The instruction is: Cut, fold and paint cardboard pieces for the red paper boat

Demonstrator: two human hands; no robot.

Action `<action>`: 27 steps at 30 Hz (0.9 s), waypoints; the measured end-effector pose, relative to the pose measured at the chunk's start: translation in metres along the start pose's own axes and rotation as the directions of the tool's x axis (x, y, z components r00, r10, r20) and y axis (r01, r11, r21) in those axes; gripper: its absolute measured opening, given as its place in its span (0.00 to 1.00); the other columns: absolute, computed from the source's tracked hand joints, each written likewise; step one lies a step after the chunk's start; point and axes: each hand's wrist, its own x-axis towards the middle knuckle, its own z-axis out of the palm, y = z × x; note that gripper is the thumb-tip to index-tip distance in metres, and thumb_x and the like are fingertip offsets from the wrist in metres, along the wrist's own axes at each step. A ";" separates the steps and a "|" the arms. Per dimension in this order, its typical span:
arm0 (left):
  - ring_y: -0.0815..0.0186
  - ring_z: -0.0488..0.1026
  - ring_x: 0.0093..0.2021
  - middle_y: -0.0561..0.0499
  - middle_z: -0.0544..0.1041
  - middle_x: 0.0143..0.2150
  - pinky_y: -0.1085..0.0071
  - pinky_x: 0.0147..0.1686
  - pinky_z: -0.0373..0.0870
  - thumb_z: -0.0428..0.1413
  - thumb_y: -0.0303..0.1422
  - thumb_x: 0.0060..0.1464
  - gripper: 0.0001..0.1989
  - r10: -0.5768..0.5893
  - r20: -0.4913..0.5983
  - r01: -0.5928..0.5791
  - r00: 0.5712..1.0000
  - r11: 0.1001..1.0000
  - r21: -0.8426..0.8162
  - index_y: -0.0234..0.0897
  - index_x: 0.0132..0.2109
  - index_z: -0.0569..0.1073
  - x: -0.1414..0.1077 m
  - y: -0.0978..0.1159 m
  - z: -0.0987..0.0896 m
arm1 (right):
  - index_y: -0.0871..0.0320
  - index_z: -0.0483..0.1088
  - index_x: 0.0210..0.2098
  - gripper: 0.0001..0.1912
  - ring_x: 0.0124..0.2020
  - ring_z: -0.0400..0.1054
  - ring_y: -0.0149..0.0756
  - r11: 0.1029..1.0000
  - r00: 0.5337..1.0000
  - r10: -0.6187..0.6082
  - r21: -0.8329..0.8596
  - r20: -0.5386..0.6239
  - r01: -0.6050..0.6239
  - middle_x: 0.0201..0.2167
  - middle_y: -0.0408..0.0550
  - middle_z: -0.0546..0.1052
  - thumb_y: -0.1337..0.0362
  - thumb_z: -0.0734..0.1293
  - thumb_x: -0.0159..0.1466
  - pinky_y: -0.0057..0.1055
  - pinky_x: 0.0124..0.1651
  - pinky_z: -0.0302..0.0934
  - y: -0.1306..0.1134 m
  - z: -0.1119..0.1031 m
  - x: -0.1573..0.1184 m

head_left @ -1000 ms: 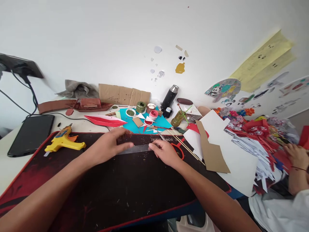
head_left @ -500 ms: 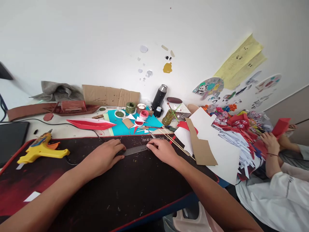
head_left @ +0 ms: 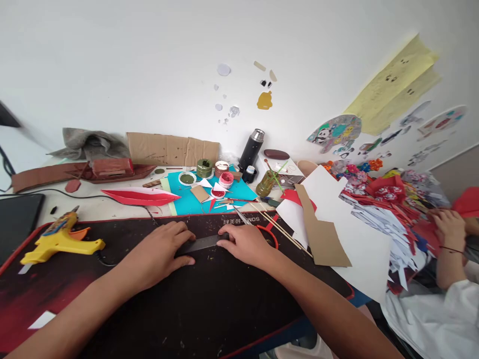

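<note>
A translucent ruler (head_left: 204, 243) lies low over the dark desk mat, bridging both hands. My left hand (head_left: 160, 252) is closed on its left end, thumb below and fingers above. At the other end, my right hand (head_left: 245, 244) pinches the ruler between thumb and fingers. Something dark shows at the fingertips of each hand, too small to make out. Scissors (head_left: 269, 234) with red handles lie just behind my right hand, partly hidden by it. Thin wooden sticks (head_left: 284, 229) rest to the right of the scissors.
A yellow glue gun (head_left: 62, 239) lies at left on the mat (head_left: 194, 309). Behind are a red paper boat shape (head_left: 142, 197), a brown model boat (head_left: 112, 172), paint jars (head_left: 204, 168) and a black flask (head_left: 251, 149). Cardboard (head_left: 325, 242) lies right; a co-worker's hand (head_left: 447, 229) is beyond.
My right hand has moved left along the ruler, so less of it shows between my hands. The red scissor handles have come into sight. The view has shifted slightly.
</note>
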 end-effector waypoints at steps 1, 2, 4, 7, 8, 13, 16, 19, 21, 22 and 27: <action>0.49 0.81 0.53 0.47 0.82 0.52 0.56 0.56 0.75 0.67 0.43 0.64 0.13 -0.012 0.032 0.012 0.999 1.000 0.000 0.44 0.52 0.82 0.000 0.003 0.001 | 0.52 0.81 0.59 0.16 0.40 0.81 0.43 1.000 1.000 -0.010 -0.028 0.023 0.011 0.36 0.45 0.87 0.54 0.74 0.76 0.33 0.39 0.57 -0.001 0.000 0.001; 0.50 0.81 0.53 0.47 0.82 0.51 0.57 0.54 0.75 0.67 0.39 0.64 0.10 -0.029 0.060 0.029 0.998 1.000 -0.005 0.44 0.51 0.81 0.000 0.005 0.001 | 0.52 0.80 0.60 0.16 0.39 0.80 0.43 0.999 0.999 -0.018 -0.046 0.043 0.020 0.35 0.45 0.86 0.54 0.75 0.76 0.33 0.39 0.56 -0.002 -0.001 0.002; 0.51 0.80 0.51 0.48 0.81 0.49 0.58 0.53 0.75 0.66 0.35 0.65 0.07 -0.063 0.091 0.065 0.994 0.998 -0.020 0.43 0.49 0.81 0.000 0.011 0.002 | 0.53 0.81 0.56 0.13 0.38 0.79 0.42 0.999 0.998 -0.024 -0.037 0.066 0.026 0.34 0.45 0.85 0.55 0.75 0.75 0.33 0.38 0.55 -0.004 -0.005 0.006; 0.52 0.79 0.51 0.49 0.80 0.48 0.57 0.52 0.74 0.65 0.33 0.66 0.05 -0.083 0.101 0.086 0.991 0.996 -0.023 0.43 0.49 0.80 0.001 0.016 0.001 | 0.53 0.83 0.49 0.07 0.33 0.76 0.37 0.997 0.998 -0.012 0.078 0.056 0.008 0.29 0.42 0.83 0.58 0.75 0.75 0.32 0.36 0.54 -0.010 -0.011 0.017; 0.52 0.79 0.51 0.49 0.80 0.48 0.57 0.52 0.74 0.65 0.32 0.66 0.06 -0.083 0.105 0.086 0.991 0.996 -0.020 0.43 0.49 0.80 0.001 0.017 0.001 | 0.54 0.84 0.47 0.07 0.31 0.75 0.36 0.993 0.999 -0.006 0.122 0.042 0.001 0.28 0.41 0.82 0.58 0.75 0.75 0.31 0.36 0.54 -0.013 -0.012 0.021; 0.50 0.79 0.53 0.47 0.81 0.50 0.54 0.56 0.75 0.67 0.34 0.66 0.07 -0.085 0.105 0.088 0.991 0.996 -0.022 0.42 0.50 0.81 0.000 0.019 0.004 | 0.52 0.84 0.52 0.08 0.34 0.77 0.37 0.977 0.998 -0.066 0.203 -0.020 0.069 0.32 0.42 0.84 0.59 0.75 0.75 0.31 0.38 0.57 -0.039 -0.009 0.057; 0.49 0.79 0.55 0.46 0.81 0.51 0.52 0.57 0.75 0.67 0.35 0.67 0.08 -0.091 0.113 0.095 0.989 0.995 -0.026 0.41 0.51 0.81 0.000 0.020 0.003 | 0.51 0.83 0.56 0.11 0.38 0.79 0.39 0.979 0.992 -0.114 0.162 -0.056 0.121 0.35 0.43 0.86 0.58 0.74 0.76 0.32 0.40 0.59 -0.053 -0.007 0.088; 0.49 0.79 0.54 0.45 0.81 0.51 0.50 0.57 0.76 0.66 0.33 0.68 0.08 -0.097 0.148 0.101 0.984 0.995 -0.022 0.40 0.52 0.81 0.002 0.024 0.001 | 0.51 0.80 0.61 0.15 0.40 0.79 0.40 0.981 0.986 -0.122 0.134 -0.117 0.137 0.40 0.44 0.87 0.60 0.74 0.76 0.33 0.41 0.60 -0.062 -0.007 0.118; 0.48 0.79 0.53 0.45 0.81 0.50 0.49 0.57 0.76 0.65 0.32 0.68 0.08 -0.101 0.168 0.105 0.981 0.994 -0.011 0.39 0.52 0.80 0.003 0.027 -0.001 | 0.52 0.79 0.64 0.18 0.44 0.80 0.41 0.982 0.981 -0.152 0.092 -0.120 0.163 0.41 0.45 0.87 0.61 0.75 0.76 0.33 0.42 0.61 -0.067 -0.005 0.134; 0.48 0.79 0.53 0.45 0.81 0.50 0.49 0.57 0.76 0.66 0.32 0.68 0.08 -0.104 0.172 0.106 0.980 0.994 -0.003 0.39 0.52 0.80 0.003 0.028 -0.002 | 0.52 0.78 0.64 0.19 0.46 0.81 0.43 0.982 0.978 -0.175 0.059 -0.114 0.182 0.41 0.46 0.87 0.60 0.75 0.75 0.33 0.43 0.62 -0.070 -0.004 0.139; 0.46 0.78 0.54 0.43 0.81 0.51 0.46 0.58 0.76 0.65 0.31 0.67 0.08 -0.099 0.183 0.096 0.978 0.995 0.021 0.39 0.52 0.80 0.004 0.031 -0.002 | 0.54 0.77 0.65 0.20 0.53 0.81 0.51 0.962 0.969 -0.243 -0.139 -0.039 0.236 0.47 0.52 0.89 0.54 0.71 0.78 0.37 0.48 0.65 -0.083 0.002 0.152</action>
